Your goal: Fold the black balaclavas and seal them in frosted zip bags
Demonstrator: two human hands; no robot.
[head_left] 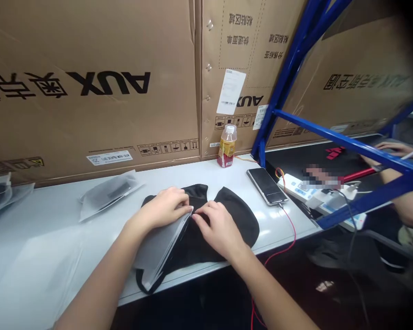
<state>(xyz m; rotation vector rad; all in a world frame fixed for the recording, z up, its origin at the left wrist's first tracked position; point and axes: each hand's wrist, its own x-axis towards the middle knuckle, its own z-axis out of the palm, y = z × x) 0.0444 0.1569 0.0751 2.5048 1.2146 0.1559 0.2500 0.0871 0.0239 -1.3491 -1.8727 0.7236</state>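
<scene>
Frosted plastic bag [160,250] lies open over black cloth piece [241,220] at the counter's [55,261] front edge, the left hand [161,208] pinching its rim with fingers together, while the right hand [218,227] rests slightly parted fingers on the cloth, keeping it flat; a bagged item [106,195] sits left, a smartphone [266,185] right, with room between

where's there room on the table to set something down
Bare white table lies left of the left hand, below the bagged item. A second patch sits behind the black fabric, in front of the bottle. It's crowded around the right hand and where the phone sits beside the fabric.
</scene>
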